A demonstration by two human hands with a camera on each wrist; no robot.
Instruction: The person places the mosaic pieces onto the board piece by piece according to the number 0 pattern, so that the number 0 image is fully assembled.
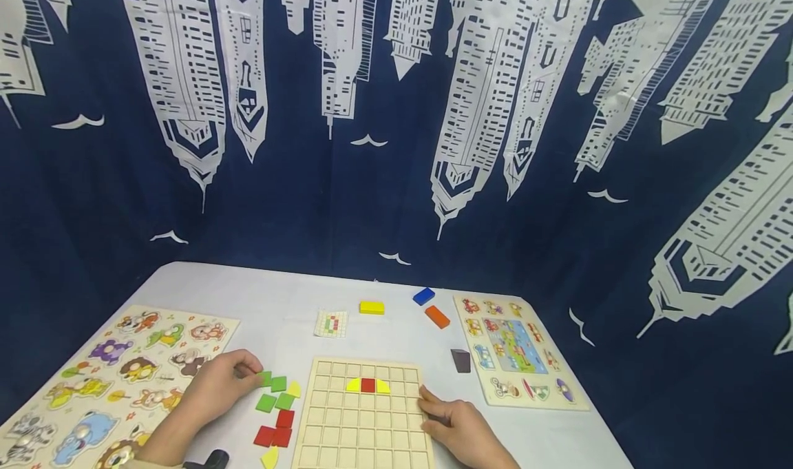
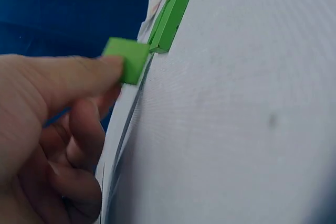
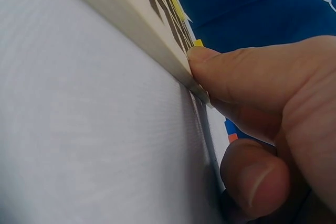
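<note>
One thin green square tile is pinched by the left hand; the right hand, pinching the pale wooden grid board at two o'clock, should brace it steadily.

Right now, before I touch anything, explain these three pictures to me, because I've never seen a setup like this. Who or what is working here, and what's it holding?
There's no machine: these are a person's two bare hands. The wide picture comes from a camera on the head; the two close-ups come from cameras on each wrist.

On the white table lies a pale wooden grid board, with one red square tile between two yellow curved pieces. Beside it are loose green square tiles and red ones. A large wooden animal puzzle board lies farther left.

The left hand pinches a small green square tile; its wrist camera shows that closely. The right hand holds the grid board's right edge.
</note>
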